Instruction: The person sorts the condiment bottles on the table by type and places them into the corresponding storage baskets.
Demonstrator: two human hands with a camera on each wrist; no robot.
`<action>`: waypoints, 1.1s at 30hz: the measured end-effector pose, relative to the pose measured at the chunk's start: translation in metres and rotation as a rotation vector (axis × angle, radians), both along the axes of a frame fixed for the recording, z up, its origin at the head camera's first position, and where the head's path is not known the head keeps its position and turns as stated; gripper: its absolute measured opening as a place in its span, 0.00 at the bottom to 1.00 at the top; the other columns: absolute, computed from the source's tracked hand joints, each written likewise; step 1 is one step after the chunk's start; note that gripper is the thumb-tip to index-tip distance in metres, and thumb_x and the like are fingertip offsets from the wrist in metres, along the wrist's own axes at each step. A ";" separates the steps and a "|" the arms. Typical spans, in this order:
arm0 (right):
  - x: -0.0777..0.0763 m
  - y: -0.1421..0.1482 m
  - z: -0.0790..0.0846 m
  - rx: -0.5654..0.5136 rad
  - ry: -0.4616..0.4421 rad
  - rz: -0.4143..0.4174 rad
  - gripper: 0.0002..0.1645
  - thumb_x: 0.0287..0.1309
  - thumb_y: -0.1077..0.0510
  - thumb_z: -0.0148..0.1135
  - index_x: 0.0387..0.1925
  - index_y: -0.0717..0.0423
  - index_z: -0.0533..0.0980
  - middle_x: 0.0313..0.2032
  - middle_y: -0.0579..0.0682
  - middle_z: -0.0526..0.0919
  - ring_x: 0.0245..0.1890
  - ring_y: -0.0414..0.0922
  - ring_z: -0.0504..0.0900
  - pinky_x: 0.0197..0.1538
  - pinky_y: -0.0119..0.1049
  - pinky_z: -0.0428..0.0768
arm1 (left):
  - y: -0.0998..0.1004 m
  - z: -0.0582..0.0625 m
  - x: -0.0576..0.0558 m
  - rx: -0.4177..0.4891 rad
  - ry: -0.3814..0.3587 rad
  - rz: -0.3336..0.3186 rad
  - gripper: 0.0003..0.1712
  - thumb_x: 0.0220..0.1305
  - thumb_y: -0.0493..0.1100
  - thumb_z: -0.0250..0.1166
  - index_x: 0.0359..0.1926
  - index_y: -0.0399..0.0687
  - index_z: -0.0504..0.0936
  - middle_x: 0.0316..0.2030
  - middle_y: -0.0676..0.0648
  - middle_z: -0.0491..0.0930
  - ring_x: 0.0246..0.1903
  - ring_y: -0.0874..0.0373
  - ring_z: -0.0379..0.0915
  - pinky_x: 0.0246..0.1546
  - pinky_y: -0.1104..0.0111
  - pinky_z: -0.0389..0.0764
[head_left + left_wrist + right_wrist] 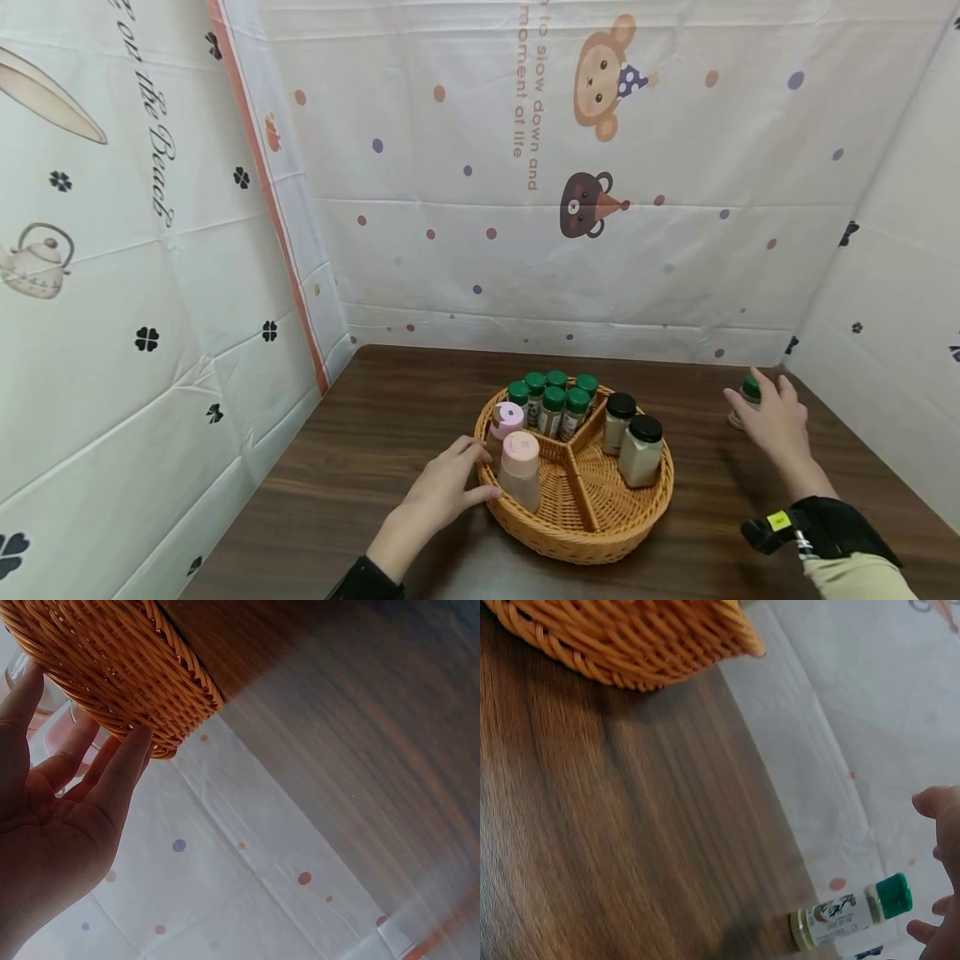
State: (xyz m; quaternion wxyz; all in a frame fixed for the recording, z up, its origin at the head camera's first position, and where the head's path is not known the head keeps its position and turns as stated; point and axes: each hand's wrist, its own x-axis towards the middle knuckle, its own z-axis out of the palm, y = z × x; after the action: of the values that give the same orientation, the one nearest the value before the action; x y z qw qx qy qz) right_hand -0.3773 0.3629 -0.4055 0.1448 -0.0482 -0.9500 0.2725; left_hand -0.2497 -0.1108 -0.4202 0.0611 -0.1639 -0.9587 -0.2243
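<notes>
A round wicker basket (570,546) with dividers stands on the table. My left hand (442,487) rests against its left side, fingertips on the weave (139,682) and fingers fairly straight. Beside that hand, two bottles stand in the basket, one with a pink cap (521,450) and one with a lilac cap (507,419). Far to the right, my right hand (776,421) hovers by a small green-capped spice jar (844,916), partly hidden behind it in the head view. In the right wrist view, its fingers are spread and apart from the jar.
Several green-capped jars (553,400) fill the basket's back compartment. Two black-capped jars (641,454) stand in its right one. The brown wooden table (360,467) meets a patterned white cloth (465,250) at the back and sides.
</notes>
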 end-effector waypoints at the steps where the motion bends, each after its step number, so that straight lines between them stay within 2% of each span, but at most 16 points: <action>1: -0.001 0.001 -0.001 0.001 -0.010 0.004 0.50 0.72 0.30 0.38 0.78 0.58 0.41 0.72 0.80 0.31 0.63 0.89 0.45 0.52 0.81 0.59 | 0.000 0.000 0.000 0.000 0.001 0.002 0.23 0.60 0.59 0.70 0.50 0.52 0.79 0.52 0.50 0.75 0.48 0.53 0.80 0.46 0.59 0.83; 6: -0.005 0.000 -0.002 -0.010 -0.076 0.018 0.51 0.71 0.30 0.39 0.79 0.54 0.36 0.69 0.83 0.23 0.63 0.92 0.39 0.52 0.84 0.56 | 0.000 0.001 0.000 0.004 -0.005 0.008 0.23 0.60 0.59 0.70 0.50 0.53 0.79 0.52 0.50 0.75 0.47 0.53 0.80 0.46 0.59 0.83; 10: -0.007 0.000 -0.005 -0.018 -0.098 0.009 0.52 0.70 0.29 0.40 0.78 0.53 0.34 0.71 0.76 0.16 0.65 0.89 0.35 0.53 0.84 0.55 | 0.000 0.001 0.000 0.010 -0.018 0.010 0.23 0.59 0.59 0.71 0.49 0.53 0.79 0.52 0.51 0.75 0.47 0.53 0.80 0.47 0.58 0.83; 12: -0.008 0.003 -0.007 -0.008 -0.084 0.005 0.53 0.70 0.30 0.41 0.78 0.54 0.33 0.72 0.73 0.17 0.66 0.87 0.37 0.53 0.83 0.56 | 0.001 0.001 0.000 0.010 -0.021 0.011 0.23 0.59 0.59 0.71 0.49 0.53 0.79 0.51 0.51 0.75 0.48 0.53 0.80 0.47 0.58 0.83; 19: -0.021 0.017 -0.008 0.087 0.068 0.039 0.50 0.73 0.43 0.50 0.75 0.71 0.39 0.74 0.76 0.36 0.67 0.81 0.49 0.56 0.80 0.60 | 0.002 0.000 -0.001 0.004 -0.026 0.015 0.22 0.59 0.60 0.70 0.48 0.54 0.80 0.52 0.52 0.75 0.49 0.53 0.80 0.49 0.58 0.83; 24: -0.027 0.025 -0.005 0.191 0.062 0.113 0.46 0.69 0.55 0.57 0.72 0.78 0.45 0.70 0.81 0.45 0.63 0.81 0.53 0.57 0.77 0.61 | 0.003 0.001 0.000 0.005 -0.029 0.010 0.23 0.59 0.60 0.70 0.49 0.54 0.79 0.52 0.52 0.75 0.48 0.53 0.80 0.48 0.59 0.83; 27: -0.027 0.025 -0.003 0.219 0.037 0.124 0.40 0.65 0.62 0.57 0.68 0.80 0.52 0.66 0.83 0.51 0.60 0.81 0.57 0.56 0.75 0.64 | 0.003 0.001 0.000 0.006 -0.030 0.010 0.23 0.59 0.60 0.70 0.49 0.54 0.79 0.52 0.52 0.75 0.48 0.54 0.80 0.47 0.60 0.83; 33: -0.022 0.022 -0.002 0.170 0.044 0.058 0.27 0.64 0.68 0.53 0.63 0.73 0.63 0.60 0.80 0.58 0.55 0.76 0.64 0.49 0.72 0.68 | 0.002 0.002 0.000 0.006 -0.030 0.014 0.23 0.59 0.59 0.70 0.49 0.53 0.79 0.52 0.52 0.75 0.48 0.54 0.80 0.47 0.60 0.83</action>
State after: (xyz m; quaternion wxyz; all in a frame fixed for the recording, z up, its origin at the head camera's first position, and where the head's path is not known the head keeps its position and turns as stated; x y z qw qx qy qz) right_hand -0.3996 0.3845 -0.4080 0.1614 -0.0022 -0.9672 0.1962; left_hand -0.2502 -0.1090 -0.4185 0.0488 -0.1534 -0.9600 -0.2289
